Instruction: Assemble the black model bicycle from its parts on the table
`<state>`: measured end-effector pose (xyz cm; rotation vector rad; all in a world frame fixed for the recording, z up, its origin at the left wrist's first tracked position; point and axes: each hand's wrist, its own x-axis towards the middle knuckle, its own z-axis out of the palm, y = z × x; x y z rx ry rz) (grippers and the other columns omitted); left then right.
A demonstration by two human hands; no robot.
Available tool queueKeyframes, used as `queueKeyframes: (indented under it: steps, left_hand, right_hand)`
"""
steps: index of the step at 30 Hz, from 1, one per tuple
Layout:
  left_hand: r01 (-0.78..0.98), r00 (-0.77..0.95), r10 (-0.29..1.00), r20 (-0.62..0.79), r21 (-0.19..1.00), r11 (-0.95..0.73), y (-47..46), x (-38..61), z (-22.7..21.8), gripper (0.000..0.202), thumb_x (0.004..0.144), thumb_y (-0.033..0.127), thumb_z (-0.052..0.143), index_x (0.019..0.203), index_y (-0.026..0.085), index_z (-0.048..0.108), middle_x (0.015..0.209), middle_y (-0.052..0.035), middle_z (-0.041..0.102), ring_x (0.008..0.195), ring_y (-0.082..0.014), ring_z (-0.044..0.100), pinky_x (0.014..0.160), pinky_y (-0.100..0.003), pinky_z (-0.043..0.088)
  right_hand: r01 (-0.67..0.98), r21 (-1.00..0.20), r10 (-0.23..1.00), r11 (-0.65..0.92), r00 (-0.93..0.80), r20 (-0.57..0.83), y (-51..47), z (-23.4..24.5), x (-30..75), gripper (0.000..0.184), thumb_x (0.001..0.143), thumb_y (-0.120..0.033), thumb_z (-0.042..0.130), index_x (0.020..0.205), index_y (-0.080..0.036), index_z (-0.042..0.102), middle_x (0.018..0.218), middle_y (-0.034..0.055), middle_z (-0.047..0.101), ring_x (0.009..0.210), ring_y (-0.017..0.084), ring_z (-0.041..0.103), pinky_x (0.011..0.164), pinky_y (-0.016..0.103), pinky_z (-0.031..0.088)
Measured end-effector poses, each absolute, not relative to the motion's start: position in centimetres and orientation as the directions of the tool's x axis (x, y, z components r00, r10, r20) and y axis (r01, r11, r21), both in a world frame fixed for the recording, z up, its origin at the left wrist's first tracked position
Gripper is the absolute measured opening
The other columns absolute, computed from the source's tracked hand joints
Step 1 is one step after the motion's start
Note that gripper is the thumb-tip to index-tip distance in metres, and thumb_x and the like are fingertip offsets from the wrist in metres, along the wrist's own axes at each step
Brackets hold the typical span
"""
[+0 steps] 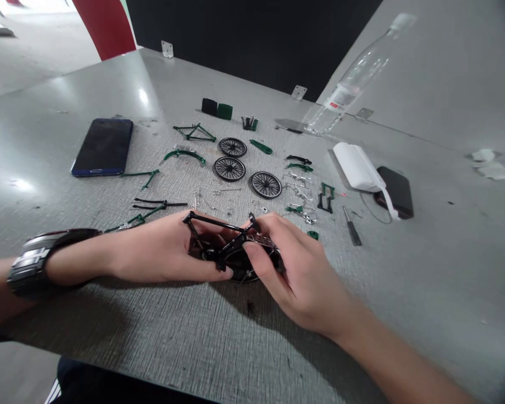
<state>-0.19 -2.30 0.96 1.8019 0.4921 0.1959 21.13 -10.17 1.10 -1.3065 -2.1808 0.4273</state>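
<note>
Between my two hands is a black model bicycle frame [219, 221] with a rear wheel fitted, held just above the near part of the table. My left hand [164, 249] comes in from the left, its thumb along the lower part of the frame and its other fingers behind. My right hand [297, 266] grips the rear end near the seat and rack, thumb in front. Part of the wheel is hidden by my fingers. Beyond my hands lie three loose spoked wheels, the nearest wheel [266, 184] just past my right hand.
Around lie a green bicycle frame [194, 133], a black fork [151, 203], a green mudguard [185, 154] and small metal parts. A phone [103, 147] is at left. At right are a screwdriver [352, 227], a white case [357, 168], a black box [398, 193] and a plastic bottle [353, 78].
</note>
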Motion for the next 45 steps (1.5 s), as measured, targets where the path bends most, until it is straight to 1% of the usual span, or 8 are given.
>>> queueKeyframes:
  steps: [6, 14, 21, 27, 34, 39, 42, 45]
  left_hand:
    - [0.235, 0.904, 0.421, -0.074, 0.908, -0.346, -2.2, -0.3, 1.0, 0.036, 0.091, 0.036, 0.067, 0.126, 0.029, 0.068, 0.104, 0.0010, 0.075, 0.100, -0.0207, 0.069, 0.082, -0.026, 0.054]
    - [0.215, 0.909, 0.414, -0.040, 0.898, -0.384, -2.2, -0.4, 0.8, 0.040, 0.088, 0.031, 0.071, 0.128, 0.030, 0.066, 0.102, 0.0013, 0.075, 0.093, -0.0185, 0.069, 0.077, -0.023, 0.052]
    - [0.239, 0.901, 0.433, -0.016, 0.853, -0.465, -2.2, -0.5, 0.8, 0.036, 0.083, 0.033, 0.075, 0.118, 0.026, 0.069, 0.088, 0.0008, 0.071, 0.085, -0.0199, 0.067, 0.070, -0.024, 0.049]
    - [0.236, 0.910, 0.415, -0.016, 0.842, -0.486, -2.2, -0.2, 1.2, 0.025, 0.085, 0.036, 0.074, 0.105, 0.023, 0.072, 0.089, 0.0005, 0.069, 0.084, -0.0188, 0.065, 0.073, -0.024, 0.047]
    - [0.267, 0.909, 0.414, -0.051, 0.833, -0.484, -2.3, -0.4, 1.3, 0.031, 0.086, 0.044, 0.072, 0.109, 0.023, 0.070, 0.095, -0.0006, 0.071, 0.081, -0.0181, 0.065, 0.068, -0.024, 0.047]
    - [0.251, 0.911, 0.409, -0.051, 0.856, -0.451, -2.2, -0.3, 1.0, 0.029, 0.087, 0.042, 0.071, 0.108, 0.022, 0.069, 0.096, -0.0013, 0.072, 0.082, -0.0180, 0.065, 0.069, -0.024, 0.048]
    - [0.261, 0.904, 0.420, -0.083, 0.883, -0.389, -2.2, -0.4, 0.6, 0.030, 0.085, 0.036, 0.074, 0.111, 0.024, 0.069, 0.091, 0.0001, 0.071, 0.082, -0.0178, 0.066, 0.068, -0.023, 0.049]
    - [0.279, 0.869, 0.480, -0.123, 0.922, -0.269, -2.3, -0.4, 0.2, 0.044, 0.083, 0.033, 0.076, 0.125, 0.027, 0.062, 0.092, 0.0006, 0.072, 0.085, -0.0186, 0.069, 0.069, -0.023, 0.052]
  right_hand:
    - [0.723, -0.519, 0.890, 0.456, -0.365, 0.274, -10.2, 1.0, 21.2, 0.013, 0.103, -0.031, 0.043, 0.101, -0.021, 0.051, 0.090, 0.0042, 0.064, 0.077, 0.016, 0.062, 0.065, 0.029, 0.049]
    - [0.715, -0.536, 0.894, 0.448, -0.368, 0.256, -10.1, 0.8, 21.2, 0.014, 0.103, -0.030, 0.042, 0.102, -0.019, 0.052, 0.088, 0.0039, 0.066, 0.077, 0.016, 0.064, 0.067, 0.029, 0.050]
    - [0.717, -0.564, 0.909, 0.410, -0.369, 0.192, -10.1, 1.1, 21.1, 0.018, 0.104, -0.032, 0.040, 0.105, -0.019, 0.053, 0.084, 0.0026, 0.067, 0.072, 0.016, 0.064, 0.064, 0.029, 0.049]
    - [0.717, -0.563, 0.908, 0.412, -0.376, 0.185, -10.1, 0.9, 21.1, 0.019, 0.105, -0.033, 0.040, 0.108, -0.019, 0.052, 0.086, 0.0026, 0.068, 0.073, 0.016, 0.064, 0.064, 0.029, 0.049]
    - [0.721, -0.564, 0.911, 0.402, -0.379, 0.165, -10.2, 1.3, 21.0, 0.019, 0.105, -0.032, 0.040, 0.107, -0.018, 0.053, 0.084, 0.0017, 0.066, 0.072, 0.014, 0.062, 0.065, 0.028, 0.048]
    - [0.716, -0.566, 0.908, 0.408, -0.384, 0.168, -10.1, 1.2, 21.0, 0.019, 0.105, -0.032, 0.039, 0.103, -0.019, 0.052, 0.081, 0.0008, 0.064, 0.069, 0.014, 0.059, 0.063, 0.027, 0.047]
    - [0.721, -0.561, 0.909, 0.408, -0.380, 0.173, -10.0, 1.0, 21.0, 0.019, 0.105, -0.032, 0.039, 0.102, -0.018, 0.053, 0.080, 0.0007, 0.064, 0.068, 0.013, 0.059, 0.062, 0.027, 0.046]
    - [0.740, -0.541, 0.915, 0.400, -0.358, 0.187, -10.0, 0.9, 21.2, 0.022, 0.105, -0.031, 0.040, 0.110, -0.016, 0.055, 0.086, 0.0030, 0.068, 0.073, 0.015, 0.064, 0.064, 0.028, 0.048]
